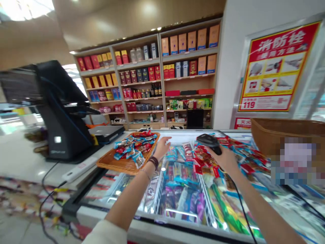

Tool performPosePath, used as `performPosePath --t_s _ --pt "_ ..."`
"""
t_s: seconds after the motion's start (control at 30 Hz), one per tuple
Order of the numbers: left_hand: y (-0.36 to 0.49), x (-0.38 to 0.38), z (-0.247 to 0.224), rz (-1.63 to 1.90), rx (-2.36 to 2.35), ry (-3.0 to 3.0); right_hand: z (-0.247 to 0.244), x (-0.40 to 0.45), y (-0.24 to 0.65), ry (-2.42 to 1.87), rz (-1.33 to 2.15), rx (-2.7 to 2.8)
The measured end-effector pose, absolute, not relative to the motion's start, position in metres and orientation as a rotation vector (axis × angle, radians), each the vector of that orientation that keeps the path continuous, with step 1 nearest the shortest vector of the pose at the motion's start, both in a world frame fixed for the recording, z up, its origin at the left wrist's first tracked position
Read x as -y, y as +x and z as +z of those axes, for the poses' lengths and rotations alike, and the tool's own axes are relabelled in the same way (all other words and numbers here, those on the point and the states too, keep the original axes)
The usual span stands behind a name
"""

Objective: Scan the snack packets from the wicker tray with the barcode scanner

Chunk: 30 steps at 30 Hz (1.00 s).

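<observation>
Two hands: both above the glass-topped freezer (pixel 98 213), well apart;
Right hand (pixel 224 161): fingers wrapped round the handle of a black scanner (pixel 208 139);
Scanner place: 3 o'clock from the left hand (pixel 162 148);
Left fingers: partly bent, a gap between them;
Wicker tray (pixel 109 164): at the left hand's 9 o'clock, heaped with wrapped snacks (pixel 137 145);
Red packets (pixel 203 157): at the scanner's 6 o'clock

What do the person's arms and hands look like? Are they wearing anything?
Neither hand has a glove. Above the left hand is a dark, beaded bracelet with several strands, then a thin band. A pale, cream-coloured sleeve shows near the elbow. Above the right hand, no sleeve shows.
</observation>
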<state>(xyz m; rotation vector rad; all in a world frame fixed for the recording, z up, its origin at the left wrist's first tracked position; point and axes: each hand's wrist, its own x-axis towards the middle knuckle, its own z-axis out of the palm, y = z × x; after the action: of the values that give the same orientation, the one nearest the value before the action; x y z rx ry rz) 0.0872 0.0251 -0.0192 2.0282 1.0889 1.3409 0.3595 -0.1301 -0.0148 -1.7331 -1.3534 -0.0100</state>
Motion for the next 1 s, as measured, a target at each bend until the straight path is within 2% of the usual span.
performPosePath --t_s 0.17,0.33,0.43,0.5,0.8,1.0 --pt "-0.019 -0.027 -0.006 1.410 -1.513 2.111 -0.003 0.094 0.288 -1.641 0.093 1.440" --pt "-0.081 -0.016 -0.027 1.007 -1.890 2.148 -0.020 0.078 0.232 -1.586 0.188 1.467" --pt "-0.091 -0.013 -0.045 0.776 -1.907 2.167 -0.042 0.075 0.214 -1.563 0.199 1.485" --pt "-0.091 -0.013 -0.052 0.742 -1.897 2.152 -0.055 0.074 0.208 -1.582 0.182 1.537" --pt "-0.097 -0.014 -0.056 0.894 -1.847 1.832 -0.063 0.081 0.201 -1.636 0.105 1.672" --pt "-0.095 -0.004 -0.048 1.314 -1.782 1.783 -0.063 0.086 0.194 -1.622 0.099 1.771"
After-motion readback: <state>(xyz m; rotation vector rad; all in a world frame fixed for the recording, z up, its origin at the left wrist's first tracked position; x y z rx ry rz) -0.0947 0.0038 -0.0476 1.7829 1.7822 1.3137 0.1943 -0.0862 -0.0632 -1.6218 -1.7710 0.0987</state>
